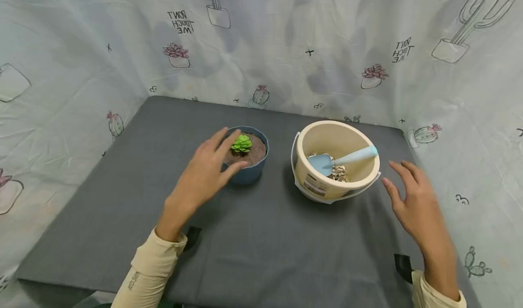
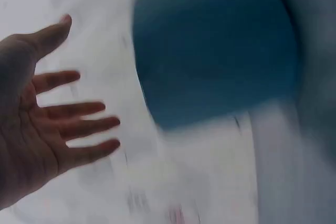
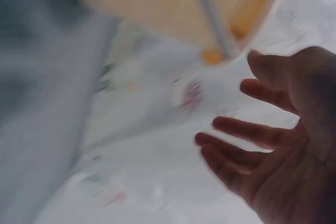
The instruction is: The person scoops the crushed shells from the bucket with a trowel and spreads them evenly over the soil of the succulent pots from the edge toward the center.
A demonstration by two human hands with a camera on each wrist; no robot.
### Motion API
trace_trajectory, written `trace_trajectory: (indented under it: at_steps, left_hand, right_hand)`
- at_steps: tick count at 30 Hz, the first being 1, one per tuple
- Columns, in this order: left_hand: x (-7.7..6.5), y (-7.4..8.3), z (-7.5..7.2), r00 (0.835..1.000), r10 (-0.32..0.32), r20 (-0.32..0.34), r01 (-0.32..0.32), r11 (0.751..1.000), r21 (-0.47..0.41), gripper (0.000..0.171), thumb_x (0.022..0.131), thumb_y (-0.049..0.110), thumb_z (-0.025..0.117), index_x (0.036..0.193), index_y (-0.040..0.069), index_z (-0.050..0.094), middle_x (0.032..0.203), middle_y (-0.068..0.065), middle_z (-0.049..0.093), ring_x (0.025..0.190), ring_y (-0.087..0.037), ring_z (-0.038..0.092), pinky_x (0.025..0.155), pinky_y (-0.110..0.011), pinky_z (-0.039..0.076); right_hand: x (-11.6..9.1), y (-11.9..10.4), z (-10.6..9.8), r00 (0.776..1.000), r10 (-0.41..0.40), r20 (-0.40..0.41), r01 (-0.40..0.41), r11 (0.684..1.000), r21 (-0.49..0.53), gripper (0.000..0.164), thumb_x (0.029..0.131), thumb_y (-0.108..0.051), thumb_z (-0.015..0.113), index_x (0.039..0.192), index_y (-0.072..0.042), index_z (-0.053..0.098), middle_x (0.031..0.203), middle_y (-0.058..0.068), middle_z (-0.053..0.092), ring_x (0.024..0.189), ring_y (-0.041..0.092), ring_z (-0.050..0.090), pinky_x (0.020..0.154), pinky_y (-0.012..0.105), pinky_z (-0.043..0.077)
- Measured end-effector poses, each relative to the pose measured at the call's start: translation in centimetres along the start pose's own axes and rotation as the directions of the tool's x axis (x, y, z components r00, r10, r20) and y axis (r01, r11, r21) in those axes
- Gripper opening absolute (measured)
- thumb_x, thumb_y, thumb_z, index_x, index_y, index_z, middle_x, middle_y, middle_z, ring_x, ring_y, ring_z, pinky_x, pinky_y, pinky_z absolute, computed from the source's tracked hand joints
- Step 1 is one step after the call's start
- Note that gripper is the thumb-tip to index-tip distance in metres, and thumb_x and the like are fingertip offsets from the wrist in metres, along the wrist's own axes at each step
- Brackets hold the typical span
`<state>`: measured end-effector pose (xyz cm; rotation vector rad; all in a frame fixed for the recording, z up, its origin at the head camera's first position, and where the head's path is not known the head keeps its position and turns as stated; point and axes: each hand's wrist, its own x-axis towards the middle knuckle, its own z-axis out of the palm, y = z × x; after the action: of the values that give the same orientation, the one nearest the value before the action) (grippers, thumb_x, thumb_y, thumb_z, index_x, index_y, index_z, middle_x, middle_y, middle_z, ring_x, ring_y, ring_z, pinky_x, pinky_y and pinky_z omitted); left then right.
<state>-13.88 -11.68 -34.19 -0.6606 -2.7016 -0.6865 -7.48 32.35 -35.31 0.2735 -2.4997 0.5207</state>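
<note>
A blue pot (image 1: 247,175) holds brown soil and a small green succulent (image 1: 242,143). My left hand (image 1: 204,168) is nearest to it, fingers spread in the air by its left side; the left wrist view shows a gap between the fingertips and the pot (image 2: 215,56). To the right stands a cream bucket (image 1: 314,181) with a white handle. Inside it a light blue trowel (image 1: 323,163) leans on the wall, over pebble-like bits (image 1: 339,174). My right hand (image 1: 416,203) hovers beside the bucket's right rim, fingers loosely bent, holding nothing.
Both containers stand on a table with a dark grey cloth (image 1: 253,249). A white curtain (image 1: 286,49) printed with cacti and lettering hangs behind the table and along both sides. Black straps show at both wrists.
</note>
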Motion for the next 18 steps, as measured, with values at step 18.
trace_trajectory:
  at_steps: [18]
  left_hand:
    - [6.2, 9.0, 7.8, 0.949, 0.159, 0.272, -0.130, 0.984, -0.123, 0.083, 0.104, 0.055, 0.056, 0.165, 0.006, 0.029, 0.175, -0.022, 0.013, 0.161, -0.036, 0.029, 0.121, -0.052, 0.044]
  right_hand:
    - [11.5, -2.1, 3.6, 0.775, -0.240, 0.585, 0.386, 0.912, -0.138, 0.018, 0.084, -0.016, 0.087, 0.098, -0.007, 0.079, 0.093, 0.007, 0.078, 0.069, 0.023, 0.067, 0.073, 0.049, 0.054]
